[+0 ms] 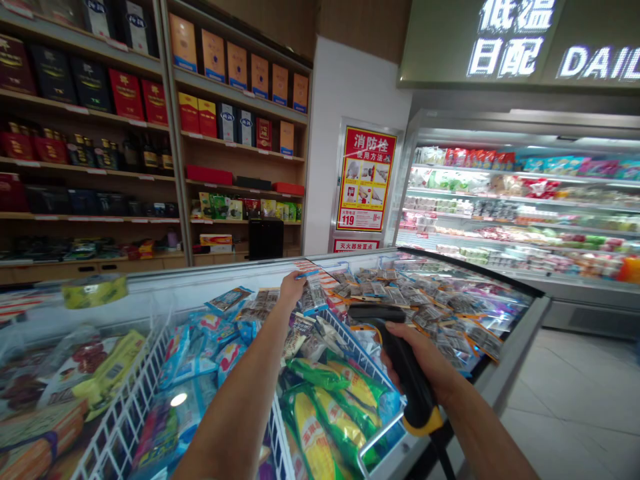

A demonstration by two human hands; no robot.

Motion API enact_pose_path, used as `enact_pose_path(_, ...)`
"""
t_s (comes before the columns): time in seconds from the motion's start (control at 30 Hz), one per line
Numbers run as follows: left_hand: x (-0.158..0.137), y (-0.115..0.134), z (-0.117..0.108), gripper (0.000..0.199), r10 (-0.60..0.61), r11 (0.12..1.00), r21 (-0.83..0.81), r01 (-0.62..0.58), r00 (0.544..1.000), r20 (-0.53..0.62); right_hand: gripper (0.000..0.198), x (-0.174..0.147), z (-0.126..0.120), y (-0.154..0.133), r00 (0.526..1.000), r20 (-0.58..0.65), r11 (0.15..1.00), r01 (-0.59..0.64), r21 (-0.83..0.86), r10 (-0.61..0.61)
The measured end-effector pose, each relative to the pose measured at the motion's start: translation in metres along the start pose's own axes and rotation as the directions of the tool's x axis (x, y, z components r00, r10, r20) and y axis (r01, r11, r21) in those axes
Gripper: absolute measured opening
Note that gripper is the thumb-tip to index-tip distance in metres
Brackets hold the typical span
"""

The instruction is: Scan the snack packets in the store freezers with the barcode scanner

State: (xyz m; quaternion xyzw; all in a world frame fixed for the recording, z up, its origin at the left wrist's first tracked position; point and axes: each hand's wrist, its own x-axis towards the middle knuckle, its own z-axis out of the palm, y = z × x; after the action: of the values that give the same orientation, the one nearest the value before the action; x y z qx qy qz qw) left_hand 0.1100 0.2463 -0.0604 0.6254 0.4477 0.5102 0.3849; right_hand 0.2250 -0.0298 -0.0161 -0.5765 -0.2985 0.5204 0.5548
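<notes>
My left hand (292,288) reaches over the freezer, its fingers closed on the top of a small snack packet (314,295) with a blue edge. In my right hand (425,360) is a black and yellow barcode scanner (407,373), its head turned left toward that packet. A cable hangs from the scanner's grip. Many similar small packets (425,297) lie spread over the freezer's glass lid to the right. Below my hands, corn ice pops in green and yellow wrappers (320,420) fill part of the freezer. Blue ice cream bags (200,353) lie left of my forearm.
White wire dividers (120,417) split the freezer (525,333). A roll of yellow tape (95,291) lies at left. Shelves of boxed goods (240,93) stand behind, beside a red fire hydrant sign (367,177). A lit chiller (525,200) stands at right, past the tiled floor (565,393).
</notes>
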Motion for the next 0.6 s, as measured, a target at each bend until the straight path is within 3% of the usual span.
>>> enact_pose_path(0.23, -0.003, 0.001, 0.001, 0.019, -0.003, 0.999, -0.04, 0.004, 1.0, 0.027, 0.027, 0.003, -0.003, -0.002, 0.997, 0.073, 0.999, -0.028, 0.029, 0.025)
enact_pose_path(0.4, -0.006, 0.005, 0.002, 0.018, -0.016, 0.996, -0.083, 0.023, 0.997, 0.077, 0.028, 0.004, -0.004, -0.003, 0.998, 0.052, 0.999, -0.028, 0.038, 0.026)
enact_pose_path(0.6, -0.03, 0.02, -0.007, 0.029, -0.004, 0.993, 0.118, 0.009, 0.999, -0.036, 0.029, 0.002, -0.005, 0.001, 0.999, 0.023, 0.999, -0.027, -0.035, 0.028)
